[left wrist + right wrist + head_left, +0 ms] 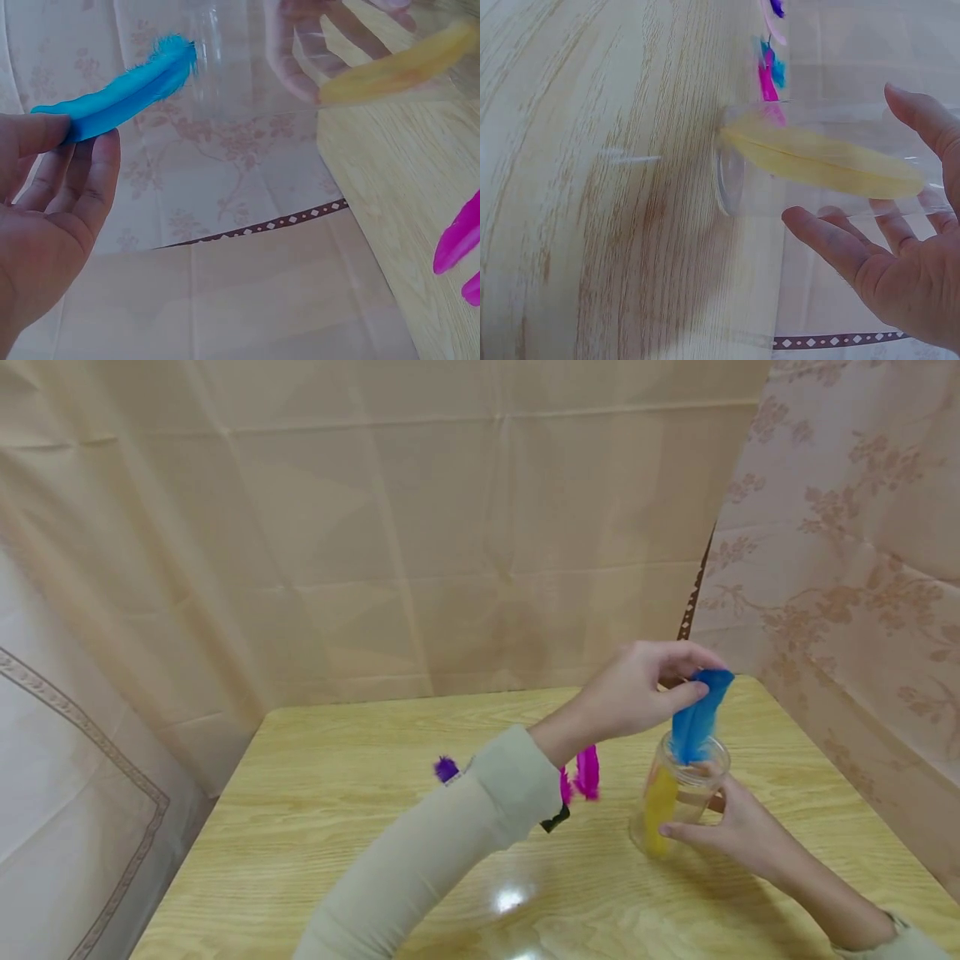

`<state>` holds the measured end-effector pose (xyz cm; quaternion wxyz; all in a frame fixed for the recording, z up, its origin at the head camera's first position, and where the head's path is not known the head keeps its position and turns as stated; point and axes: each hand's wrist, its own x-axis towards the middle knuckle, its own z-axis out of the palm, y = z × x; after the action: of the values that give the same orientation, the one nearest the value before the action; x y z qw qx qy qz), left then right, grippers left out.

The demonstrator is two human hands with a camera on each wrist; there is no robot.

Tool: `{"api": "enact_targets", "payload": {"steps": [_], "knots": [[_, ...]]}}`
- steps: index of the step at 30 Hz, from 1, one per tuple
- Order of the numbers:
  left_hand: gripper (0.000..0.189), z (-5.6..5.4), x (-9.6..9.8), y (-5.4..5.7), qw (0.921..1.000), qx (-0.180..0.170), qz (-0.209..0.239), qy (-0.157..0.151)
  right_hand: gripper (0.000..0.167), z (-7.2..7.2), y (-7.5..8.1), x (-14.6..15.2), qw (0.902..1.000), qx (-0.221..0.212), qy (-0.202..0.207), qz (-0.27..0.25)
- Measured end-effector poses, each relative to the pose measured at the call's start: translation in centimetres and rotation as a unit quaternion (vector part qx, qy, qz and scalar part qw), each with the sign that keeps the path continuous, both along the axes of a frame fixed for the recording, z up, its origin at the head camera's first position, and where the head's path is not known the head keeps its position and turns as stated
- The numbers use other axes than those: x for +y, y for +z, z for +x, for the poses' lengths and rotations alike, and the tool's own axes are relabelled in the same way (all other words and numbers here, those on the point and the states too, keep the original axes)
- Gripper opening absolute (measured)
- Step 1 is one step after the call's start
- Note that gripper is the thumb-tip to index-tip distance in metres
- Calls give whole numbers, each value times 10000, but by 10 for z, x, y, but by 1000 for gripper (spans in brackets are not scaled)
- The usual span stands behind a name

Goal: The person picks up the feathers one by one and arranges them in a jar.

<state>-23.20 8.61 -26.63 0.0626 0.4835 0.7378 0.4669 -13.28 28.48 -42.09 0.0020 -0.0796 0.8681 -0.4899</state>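
Observation:
My left hand (637,689) pinches a blue feather (693,718) by its upper end between thumb and fingers. The feather hangs down at the mouth of a clear jar (716,756). In the left wrist view, the fluffy end of the blue feather (131,90) is right at the jar's rim. Standing on the table, the jar has a yellow feather (660,810) upright inside it. With thumb and fingers around its side, my right hand (757,831) holds the jar. The right wrist view shows the yellow feather (825,161) through the jar wall.
Magenta feathers (588,772) lie left of the jar on the wooden table (600,902), partly behind my left sleeve. Close by are a dark piece (556,818) and a purple feather (446,768). Cloth curtains (450,527) surround the table at the back and sides.

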Motion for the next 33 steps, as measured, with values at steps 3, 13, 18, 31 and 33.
{"api": "enact_targets", "payload": {"steps": [3,13,18,31,33], "knots": [[26,0,1,-2,9999,142,-87,-40,91,0,0,1,10000,-51,-8,27],[24,2,5,-13,9984,478,-278,111,91,0,1,2,10000,35,7,71],[24,1,6,-20,9983,482,-284,179,89,0,1,1,9999,31,-12,101],[23,4,9,-28,9973,548,-442,202,88,0,1,1,9994,177,40,283],[23,4,9,-29,9974,552,-441,169,89,0,1,1,9994,194,34,285]]}}
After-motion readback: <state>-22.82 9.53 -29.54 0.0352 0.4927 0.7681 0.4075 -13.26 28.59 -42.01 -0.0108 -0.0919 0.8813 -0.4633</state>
